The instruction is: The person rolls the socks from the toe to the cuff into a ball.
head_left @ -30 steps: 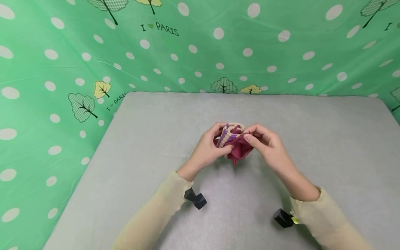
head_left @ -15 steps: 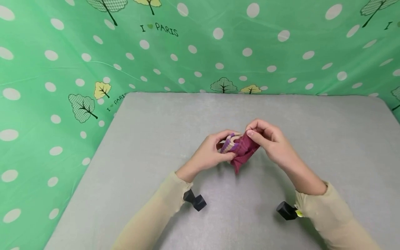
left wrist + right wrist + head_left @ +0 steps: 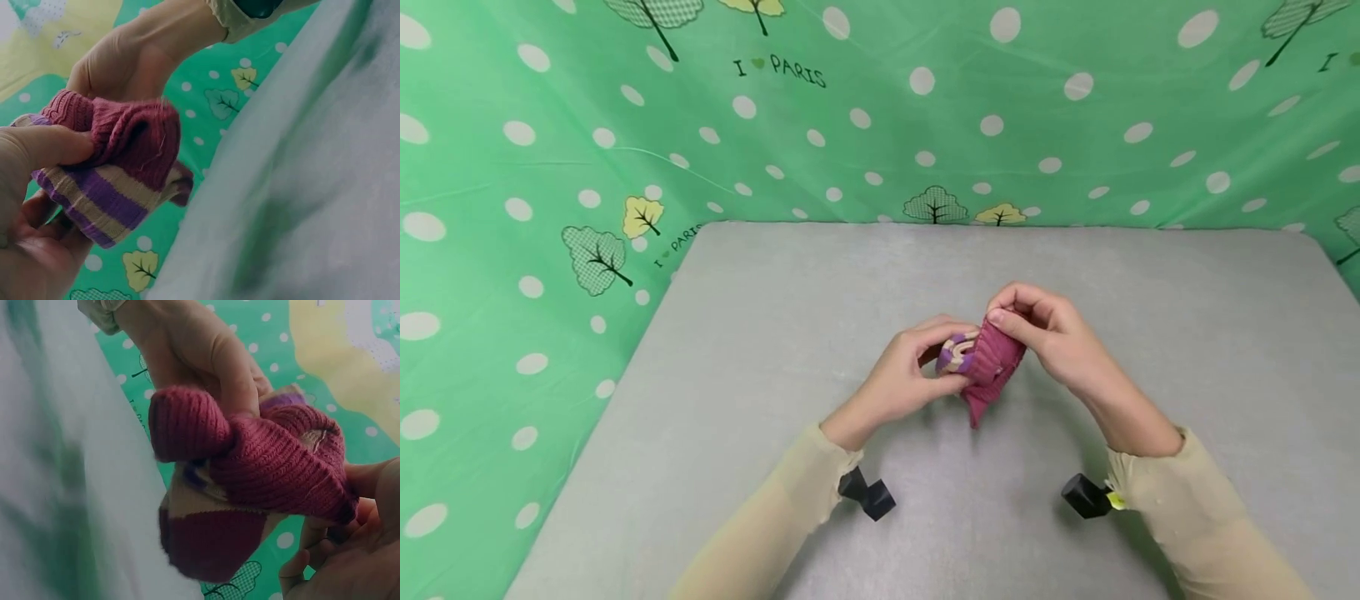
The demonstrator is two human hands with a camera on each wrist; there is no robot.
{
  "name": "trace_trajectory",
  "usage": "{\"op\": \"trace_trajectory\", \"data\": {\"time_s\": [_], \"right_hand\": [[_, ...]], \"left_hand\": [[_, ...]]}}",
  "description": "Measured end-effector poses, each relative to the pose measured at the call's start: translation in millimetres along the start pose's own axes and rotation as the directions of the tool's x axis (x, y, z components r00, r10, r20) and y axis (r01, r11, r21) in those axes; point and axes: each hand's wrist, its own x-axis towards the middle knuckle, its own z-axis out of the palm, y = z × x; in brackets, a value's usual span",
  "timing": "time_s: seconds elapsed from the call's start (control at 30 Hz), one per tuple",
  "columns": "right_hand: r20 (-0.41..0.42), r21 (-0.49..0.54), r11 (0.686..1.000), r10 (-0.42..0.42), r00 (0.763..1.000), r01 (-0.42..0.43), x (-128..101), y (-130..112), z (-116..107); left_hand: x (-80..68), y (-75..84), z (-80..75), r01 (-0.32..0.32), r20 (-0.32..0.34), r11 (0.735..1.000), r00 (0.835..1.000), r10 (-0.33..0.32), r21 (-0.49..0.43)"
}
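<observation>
A rolled pair of socks (image 3: pixel 997 354), striped purple and beige with ribbed maroon cuffs, is held above the table between both hands. My left hand (image 3: pixel 910 371) grips the striped roll from the left, thumb toward me and fingers on the far side. With thumb and fingertips, my right hand (image 3: pixel 1052 333) pinches the edge of the maroon cuff at the upper right. In the left wrist view the maroon cuff (image 3: pixel 140 134) lies over the striped part. A maroon patch on a beige part (image 3: pixel 215 540) shows below the cuff in the right wrist view.
The hands are over a grey table (image 3: pixel 760 300). Behind and to the left hangs a green polka-dot sheet (image 3: pixel 850 83) with printed trees. Black wrist devices hang under the left sleeve (image 3: pixel 876 500) and the right sleeve (image 3: pixel 1086 496).
The left hand has come slightly lower with the roll. The right hand has drawn the maroon cuff open and over, so it now wraps the right side of the striped roll.
</observation>
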Motion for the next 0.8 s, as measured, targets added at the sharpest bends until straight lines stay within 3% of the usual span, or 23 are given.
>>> {"op": "trace_trajectory", "data": {"time_s": [0.2, 0.4, 0.6, 0.7, 0.8], "right_hand": [[-0.003, 0.107, 0.993, 0.049, 0.999, -0.048, 2, 5, 0], [0.088, 0.322, 0.939, 0.099, 0.991, -0.123, 2, 16, 0], [0.190, 0.393, 0.899, 0.124, 0.974, -0.191, 2, 24, -1], [0.173, 0.385, 0.895, 0.169, 0.970, -0.225, 2, 23, -1], [0.080, 0.379, 0.896, 0.219, 0.972, -0.233, 1, 20, 0]], "left_hand": [[-2.3, 2.0, 3.1, -0.047, -0.055, 0.999, 0.997, 0.046, -0.004], [-4.2, 2.7, 5.7, -0.133, -0.085, 0.991, 0.987, 0.134, 0.009], [-2.8, 1.3, 7.2, -0.258, -0.072, 0.947, 0.959, 0.275, 0.190], [-1.7, 1.3, 8.2, -0.254, -0.076, 0.945, 0.959, 0.274, 0.205], [0.0, 0.1, 8.7, -0.187, -0.106, 0.971, 0.973, 0.203, 0.147]]}}
